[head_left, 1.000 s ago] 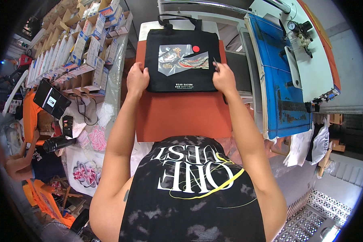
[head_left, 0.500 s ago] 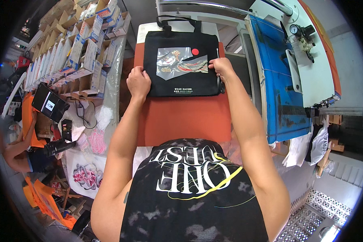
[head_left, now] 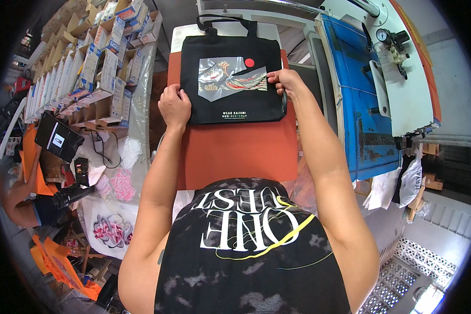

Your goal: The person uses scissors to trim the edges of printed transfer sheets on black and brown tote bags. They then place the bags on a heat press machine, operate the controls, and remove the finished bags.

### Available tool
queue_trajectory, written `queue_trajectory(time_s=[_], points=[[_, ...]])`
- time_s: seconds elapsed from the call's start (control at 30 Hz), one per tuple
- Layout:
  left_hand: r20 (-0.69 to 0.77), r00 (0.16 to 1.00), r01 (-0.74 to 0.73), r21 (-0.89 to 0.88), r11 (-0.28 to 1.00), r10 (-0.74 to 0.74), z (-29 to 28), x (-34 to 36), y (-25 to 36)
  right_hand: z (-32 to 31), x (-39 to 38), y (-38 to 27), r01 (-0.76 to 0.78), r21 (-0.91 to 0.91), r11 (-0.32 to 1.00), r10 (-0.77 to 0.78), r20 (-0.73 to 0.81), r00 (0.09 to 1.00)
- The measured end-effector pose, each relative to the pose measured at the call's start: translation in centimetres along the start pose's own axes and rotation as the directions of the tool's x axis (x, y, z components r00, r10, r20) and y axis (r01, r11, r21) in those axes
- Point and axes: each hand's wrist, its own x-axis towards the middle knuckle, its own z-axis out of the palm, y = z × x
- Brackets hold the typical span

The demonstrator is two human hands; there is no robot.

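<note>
A black tote bag (head_left: 246,48) lies flat, its handles toward the far side. On its front is a clear transfer film (head_left: 214,94) with a wave picture, and a red dot (head_left: 249,63) sits above the film. My left hand (head_left: 174,106) is curled at the bag's left edge, with the thumb against the cloth. My right hand (head_left: 288,83) pinches at the right end of the film, its fingers bent over the bag's right side. A slim dark thing (head_left: 284,99) shows under that hand; its kind I cannot tell.
The bag rests on a reddish-brown pad (head_left: 235,157). At the right stands a blue panel (head_left: 363,104) beside a white machine with a pressure gauge (head_left: 382,35). Cardboard boxes (head_left: 107,70) crowd the left table, near a laptop (head_left: 59,137). Another person's arm (head_left: 23,193) is at far left.
The bag and pad appear slightly farther left and higher in the picture. My left hand has shifted a little left; my right hand stays at the film's right end.
</note>
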Motion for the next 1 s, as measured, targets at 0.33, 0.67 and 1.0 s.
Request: queue_trajectory(time_s=[0.33, 0.67, 1.0], points=[[0.010, 1.000, 0.003, -0.020, 1.000, -0.003, -0.1, 0.1, 0.2, 0.5, 0.1, 0.1, 0.024, -0.044, 0.999, -0.027, -0.059, 0.998], [0.017, 1.000, 0.010, -0.025, 1.000, -0.010, -0.3, 0.1, 0.3, 1.5, 0.3, 0.9, 0.165, -0.214, 0.963, -0.196, -0.133, 0.971], [0.019, 1.000, 0.017, -0.028, 0.999, -0.017, -0.1, 0.1, 0.0, 1.0, 0.3, 1.1, 0.174, -0.130, 0.976, -0.186, -0.088, 0.979]])
